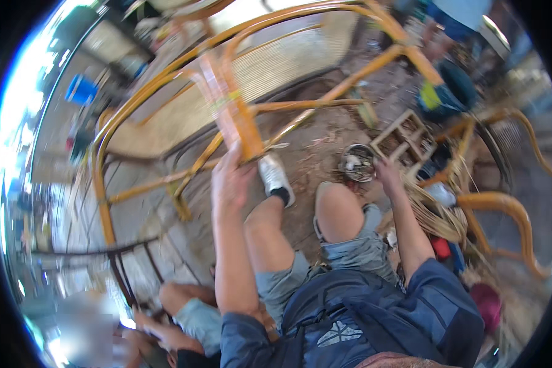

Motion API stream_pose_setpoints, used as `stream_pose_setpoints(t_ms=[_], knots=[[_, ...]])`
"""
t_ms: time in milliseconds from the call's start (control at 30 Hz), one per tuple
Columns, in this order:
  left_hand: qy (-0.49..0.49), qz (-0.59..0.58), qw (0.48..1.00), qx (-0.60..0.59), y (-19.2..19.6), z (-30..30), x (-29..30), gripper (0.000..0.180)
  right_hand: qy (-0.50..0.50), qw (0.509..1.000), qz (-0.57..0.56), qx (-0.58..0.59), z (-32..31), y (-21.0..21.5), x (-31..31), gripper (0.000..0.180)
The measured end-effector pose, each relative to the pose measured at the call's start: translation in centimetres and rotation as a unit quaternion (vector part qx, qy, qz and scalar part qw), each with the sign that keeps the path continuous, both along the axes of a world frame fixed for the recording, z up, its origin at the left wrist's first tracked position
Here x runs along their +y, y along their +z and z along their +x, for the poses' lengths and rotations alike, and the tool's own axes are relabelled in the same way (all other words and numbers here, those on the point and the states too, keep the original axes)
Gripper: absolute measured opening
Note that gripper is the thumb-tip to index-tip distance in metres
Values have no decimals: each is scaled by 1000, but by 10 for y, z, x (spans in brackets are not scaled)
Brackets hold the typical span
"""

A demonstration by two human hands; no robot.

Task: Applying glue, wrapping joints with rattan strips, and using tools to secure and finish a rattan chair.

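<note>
A large orange-brown rattan chair frame (227, 40) lies in front of me, bent poles around a woven panel. My left hand (230, 178) is closed around the near end of its thick strut (242, 126), which has glossy pale strips along it. Low on my right, my right hand (386, 175) is at the rim of a round metal tin (357, 164) holding small bits I cannot make out. Blur hides whether its fingers grip the rim.
A divided wooden box (405, 141) stands beyond the tin. Bundled cane strips (438, 211) and a curved rattan chair part (503, 202) are at right, a dark bucket (451, 92) farther off. Another person's hand (153, 325) shows at lower left, near a dark metal frame (126, 264).
</note>
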State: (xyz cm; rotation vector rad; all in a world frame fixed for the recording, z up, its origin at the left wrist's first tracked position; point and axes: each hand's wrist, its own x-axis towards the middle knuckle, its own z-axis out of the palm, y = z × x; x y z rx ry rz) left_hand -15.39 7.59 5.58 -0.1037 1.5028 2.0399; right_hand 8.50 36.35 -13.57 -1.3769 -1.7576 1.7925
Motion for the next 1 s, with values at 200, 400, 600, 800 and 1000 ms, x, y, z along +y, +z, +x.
stream_pose_setpoints(t_ms=[200,400,600,800,1000], knots=[[-16,-39,999,22,11,7,4,43,-192,929,297,107,-17,138,139,33],[-47,5,999,-8,5,6,0,41,8,868,481,-122,-38,189,223,51],[-30,-4,1000,-9,6,4,-3,42,88,791,524,-303,-49,187,219,52],[-42,8,999,-10,2,4,9,42,144,755,525,-366,-45,195,250,43],[26,13,999,34,-5,-5,-33,35,130,825,503,-225,-68,169,232,45]])
